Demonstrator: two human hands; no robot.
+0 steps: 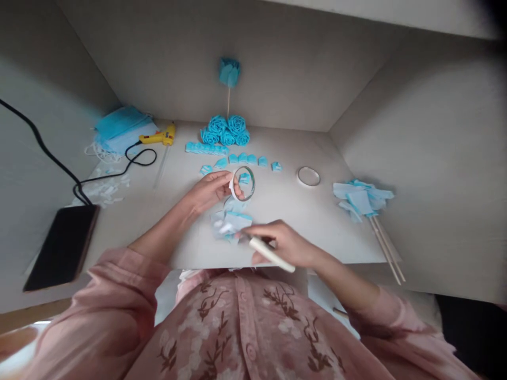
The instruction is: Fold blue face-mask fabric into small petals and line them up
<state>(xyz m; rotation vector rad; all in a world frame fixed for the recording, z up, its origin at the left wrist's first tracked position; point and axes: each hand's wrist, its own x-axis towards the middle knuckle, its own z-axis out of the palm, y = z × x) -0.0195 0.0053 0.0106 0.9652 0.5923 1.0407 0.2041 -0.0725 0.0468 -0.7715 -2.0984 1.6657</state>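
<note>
My left hand [214,190] grips a thin ring [253,184], greenish-silver inside, with white material at its left side. In my right hand [285,243] is a cream-handled tool [273,254]; its dark front end is blurred, so I cannot tell its kind. That hand is lower and to the right, apart from the ring. Below the ring lie blurred blue and white fabric scraps [237,217]. Behind it, small blue cut pieces [242,158] form a row, with a blue pleated strip [206,148] beside them. A second ring [308,177] rests on the table to the right.
Blue rolled roses [227,131] and a stemmed blue flower [229,72] stand at the back. Left are face masks [124,129], a yellow glue gun [158,137] with a black cord, and a phone [61,248]. Blue-topped sticks [384,245] lie right, by the side panel.
</note>
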